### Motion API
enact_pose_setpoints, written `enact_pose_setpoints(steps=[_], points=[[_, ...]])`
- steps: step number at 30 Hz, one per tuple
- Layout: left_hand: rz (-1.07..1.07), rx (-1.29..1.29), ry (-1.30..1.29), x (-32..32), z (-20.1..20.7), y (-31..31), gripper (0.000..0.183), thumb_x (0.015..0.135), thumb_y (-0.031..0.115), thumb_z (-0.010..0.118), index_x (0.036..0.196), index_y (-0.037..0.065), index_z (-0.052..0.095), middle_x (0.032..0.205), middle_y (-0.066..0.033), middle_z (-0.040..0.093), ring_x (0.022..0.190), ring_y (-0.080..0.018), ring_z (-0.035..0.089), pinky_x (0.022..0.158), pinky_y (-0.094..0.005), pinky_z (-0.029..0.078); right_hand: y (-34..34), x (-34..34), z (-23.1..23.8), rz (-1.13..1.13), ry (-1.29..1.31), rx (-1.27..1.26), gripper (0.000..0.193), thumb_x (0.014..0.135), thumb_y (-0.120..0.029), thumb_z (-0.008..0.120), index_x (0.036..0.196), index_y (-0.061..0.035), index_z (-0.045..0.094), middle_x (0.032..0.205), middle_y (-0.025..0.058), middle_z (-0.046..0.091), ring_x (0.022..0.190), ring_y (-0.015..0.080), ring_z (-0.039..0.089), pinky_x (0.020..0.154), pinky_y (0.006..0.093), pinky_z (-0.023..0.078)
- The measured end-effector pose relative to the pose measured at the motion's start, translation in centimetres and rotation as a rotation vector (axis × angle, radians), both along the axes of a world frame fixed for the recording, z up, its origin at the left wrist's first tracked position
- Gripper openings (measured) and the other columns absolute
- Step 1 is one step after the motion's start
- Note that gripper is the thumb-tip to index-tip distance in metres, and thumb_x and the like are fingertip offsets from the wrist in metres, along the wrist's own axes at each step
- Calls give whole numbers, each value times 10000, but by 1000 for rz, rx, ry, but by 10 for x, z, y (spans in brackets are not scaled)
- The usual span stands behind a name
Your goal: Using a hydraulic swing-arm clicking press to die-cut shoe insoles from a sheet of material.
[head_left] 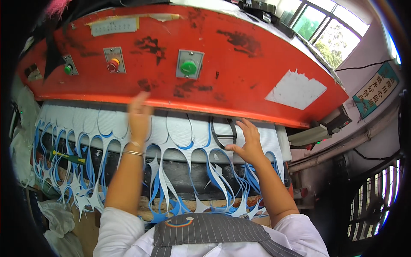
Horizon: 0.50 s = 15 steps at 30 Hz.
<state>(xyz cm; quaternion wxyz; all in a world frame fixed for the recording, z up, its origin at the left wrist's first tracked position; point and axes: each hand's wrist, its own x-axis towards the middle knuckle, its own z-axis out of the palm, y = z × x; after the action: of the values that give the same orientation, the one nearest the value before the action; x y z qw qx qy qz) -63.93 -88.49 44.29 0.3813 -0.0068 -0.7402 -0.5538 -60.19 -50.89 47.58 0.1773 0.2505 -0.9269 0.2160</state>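
A sheet of white ribbed material with blue edges [156, 128] lies under the front of a red press [239, 92]. Rounded shapes are cut in it, and strips of scrap hang off its near side. Near its right end stands a black cutting die [224, 136], a curved frame with a crossbar. My right hand [249, 142] is beside the die, thumb and fingers apart; whether it touches the die I cannot tell. Smeared by motion, my left hand [140, 118] is raised in front of the press's lower edge, its fingers stretched upward with nothing seen in them.
The press front carries a large green button [188, 67], a red knob [113, 65] and a small green button [68, 69]. A green-and-yellow handled tool [69, 157] lies among the scrap at left. Plastic bags [58, 218] sit lower left. A pipe [334, 157] runs along the right wall.
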Motion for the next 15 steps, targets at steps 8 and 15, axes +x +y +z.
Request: enact_pose_setpoints(steps=[8,15], points=[[1066,-365,225,34,100,-302,585,874,179,532,1397,-41,392,1453,-246,379,1336,-340,392,1123,-357,272,-157,-17,150,221,7,-422,532,778,-311,773,1152,-51,500,893,144,660,785,253,669,674,359,515],[433,-250,-129,111,96,-278,534,920,109,508,1434,31,387,1453,-139,434,1321,-232,432,1077,-320,324,-156,5,143,194,-64,-428,412,821,-308,707,1078,-85,474,705,121,625,678,345,634,605,422,490]])
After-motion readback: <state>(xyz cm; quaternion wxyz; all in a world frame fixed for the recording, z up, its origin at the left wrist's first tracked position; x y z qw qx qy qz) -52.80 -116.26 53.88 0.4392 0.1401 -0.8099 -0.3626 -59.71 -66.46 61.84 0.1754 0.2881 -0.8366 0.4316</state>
